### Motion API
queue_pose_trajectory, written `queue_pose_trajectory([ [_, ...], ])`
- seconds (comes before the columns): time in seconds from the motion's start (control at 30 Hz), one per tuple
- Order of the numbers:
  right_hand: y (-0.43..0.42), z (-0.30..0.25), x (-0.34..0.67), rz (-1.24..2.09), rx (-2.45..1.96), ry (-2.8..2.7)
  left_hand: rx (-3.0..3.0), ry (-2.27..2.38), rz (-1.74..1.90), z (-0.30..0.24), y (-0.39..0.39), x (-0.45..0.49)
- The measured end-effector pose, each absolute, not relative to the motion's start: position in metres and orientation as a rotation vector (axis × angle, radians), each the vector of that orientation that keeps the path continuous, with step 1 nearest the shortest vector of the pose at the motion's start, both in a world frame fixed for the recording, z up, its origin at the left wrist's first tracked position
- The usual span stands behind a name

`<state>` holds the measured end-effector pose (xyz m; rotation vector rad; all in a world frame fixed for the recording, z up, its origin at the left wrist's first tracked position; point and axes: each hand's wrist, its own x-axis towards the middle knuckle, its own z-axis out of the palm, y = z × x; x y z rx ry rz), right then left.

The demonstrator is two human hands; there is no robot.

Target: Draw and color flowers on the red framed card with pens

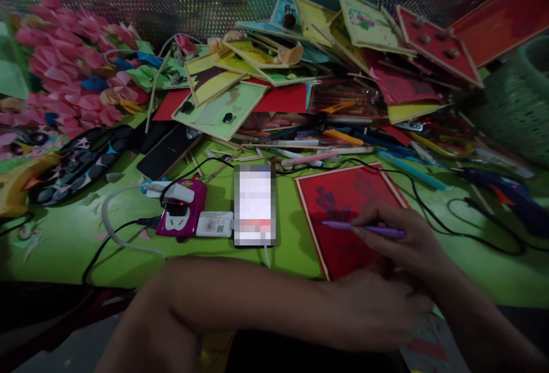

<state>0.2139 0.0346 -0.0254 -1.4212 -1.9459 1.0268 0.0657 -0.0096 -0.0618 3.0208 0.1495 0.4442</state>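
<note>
My right hand is closed around a purple pen, whose tip points left over a red card. Thin light wooden strips edge the card, and dark line drawings of flowers show on its surface. My left forearm crosses the front of the table. The left hand lies over the card's lower part, just below the right hand, back upward. Its fingers bend at the right, but they are dim and partly hidden, so a grip cannot be made out. Left of the card lies a phone with a lit, blurred screen.
A magenta power strip with plugs and cables sits left of the phone. Behind are piled framed cards, pens and sticks. Pink paper flowers fill the back left. Glue guns lie at both sides; a green basket stands right.
</note>
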Motion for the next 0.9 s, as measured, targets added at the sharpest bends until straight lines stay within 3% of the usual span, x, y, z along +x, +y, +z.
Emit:
queue_pose_trajectory([
  [0.9, 0.034, -0.023, 0.220, 0.973, -1.435, -1.914, 3.002, 0.221, 0.563, -0.073, -0.015, 0.070],
])
